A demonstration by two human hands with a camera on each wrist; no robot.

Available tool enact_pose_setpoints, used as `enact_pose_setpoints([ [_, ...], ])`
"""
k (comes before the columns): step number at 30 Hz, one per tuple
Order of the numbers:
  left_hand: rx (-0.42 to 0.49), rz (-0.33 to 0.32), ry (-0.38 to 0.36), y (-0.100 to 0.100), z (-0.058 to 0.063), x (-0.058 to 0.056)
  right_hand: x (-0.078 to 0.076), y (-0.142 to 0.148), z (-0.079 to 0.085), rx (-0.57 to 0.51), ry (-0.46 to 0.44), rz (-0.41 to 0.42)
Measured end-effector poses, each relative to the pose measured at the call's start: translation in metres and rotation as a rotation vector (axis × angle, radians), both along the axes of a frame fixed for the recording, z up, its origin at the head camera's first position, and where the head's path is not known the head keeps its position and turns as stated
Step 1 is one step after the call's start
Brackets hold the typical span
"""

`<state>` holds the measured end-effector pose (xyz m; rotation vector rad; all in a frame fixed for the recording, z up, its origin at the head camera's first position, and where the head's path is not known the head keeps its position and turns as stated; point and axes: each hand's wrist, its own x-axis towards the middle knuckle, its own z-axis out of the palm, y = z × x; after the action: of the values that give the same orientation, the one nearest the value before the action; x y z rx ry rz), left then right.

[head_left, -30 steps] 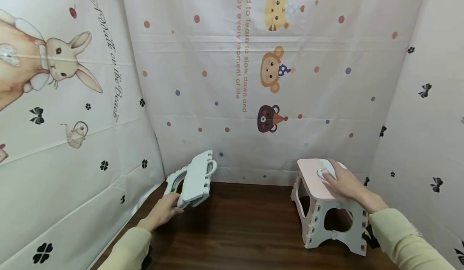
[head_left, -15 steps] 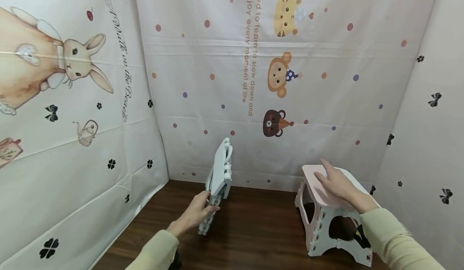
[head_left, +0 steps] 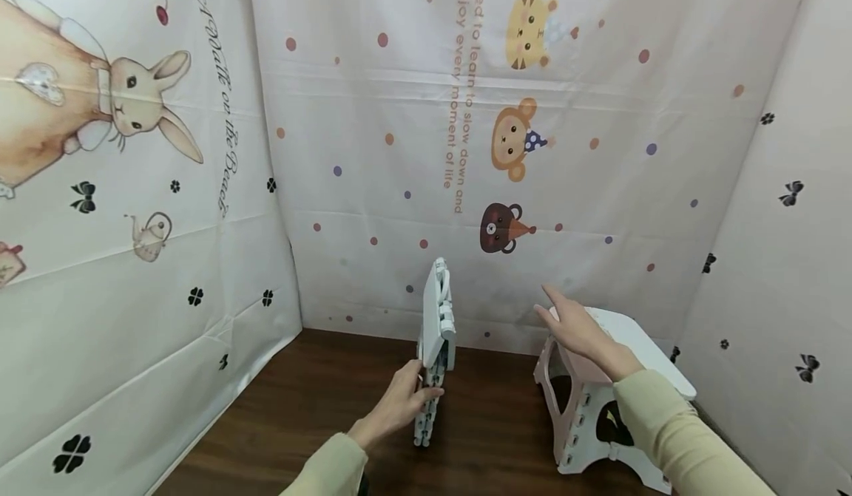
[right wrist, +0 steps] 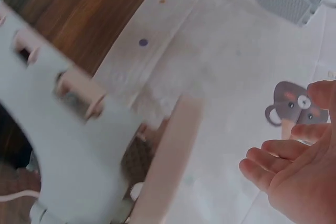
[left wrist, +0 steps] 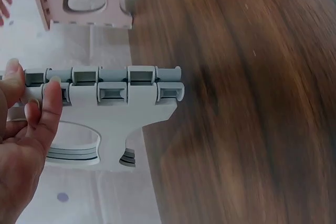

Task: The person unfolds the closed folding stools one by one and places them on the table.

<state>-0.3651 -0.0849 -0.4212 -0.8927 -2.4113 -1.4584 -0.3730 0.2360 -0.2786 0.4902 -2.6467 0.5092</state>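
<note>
The pale blue folding step stool, collapsed flat, sits at six o'clock in the head view, just below the centre, upright and seen almost edge-on. I cannot tell whether its lower end touches the wood or hangs just above it. The left hand grips it from seven o'clock, thumb and fingers pinched on its lower, hinged part; the left wrist view shows the hinge knuckles lying in two closed rows beside the fingertips.

At four o'clock from it, well apart, the pink-and-white folding step stool stands unfolded on its legs. The right hand is above its top, fingers apart and reaching toward eleven o'clock, holding nothing; the right wrist view shows a gap between hand and stool.

Both stools are over the dark wood-grained surface, with the printed backdrop rising at twelve o'clock.

The step in hand appears to be managing the folded blue stool, probably ahead of opening it. If so, the next move calls for a firm left hold and the free right hand coming across toward nine o'clock to take the opposite panel.
</note>
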Motion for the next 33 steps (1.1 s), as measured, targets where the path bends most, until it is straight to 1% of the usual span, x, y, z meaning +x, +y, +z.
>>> enact_pose_setpoints([
  [2,0.017,-0.026,-0.015,0.006,0.002,0.001,-0.001,-0.006,0.002,-0.004,0.002,0.021],
  [5,0.039,-0.054,-0.04,0.013,0.002,0.003,-0.002,-0.017,0.006,-0.011,0.02,0.076],
  [8,0.045,-0.061,-0.045,0.018,0.0,0.004,-0.003,-0.03,0.01,-0.011,0.047,0.14],
  [12,0.04,-0.061,-0.039,0.022,-0.003,0.005,-0.005,-0.05,0.016,-0.023,0.067,0.204],
  [17,0.063,-0.078,-0.057,0.026,-0.008,0.005,-0.004,-0.077,0.02,-0.073,0.03,0.282],
  [20,0.076,-0.082,-0.066,0.028,-0.011,0.004,-0.003,-0.091,0.019,-0.071,-0.001,0.319],
  [24,0.07,-0.073,-0.083,0.03,-0.011,0.003,-0.003,-0.104,0.017,-0.026,-0.003,0.337],
  [27,0.05,-0.059,-0.102,0.032,-0.01,0.001,-0.003,-0.107,0.015,0.011,0.009,0.327],
  [30,0.011,-0.037,-0.098,0.033,-0.008,0.0,-0.003,-0.107,0.012,0.033,0.017,0.312],
  [31,-0.004,-0.03,-0.093,0.032,-0.007,0.001,-0.004,-0.106,0.011,0.022,0.018,0.31],
  [33,-0.037,-0.019,-0.083,0.032,-0.005,0.001,-0.003,-0.104,0.01,-0.036,0.014,0.301],
])
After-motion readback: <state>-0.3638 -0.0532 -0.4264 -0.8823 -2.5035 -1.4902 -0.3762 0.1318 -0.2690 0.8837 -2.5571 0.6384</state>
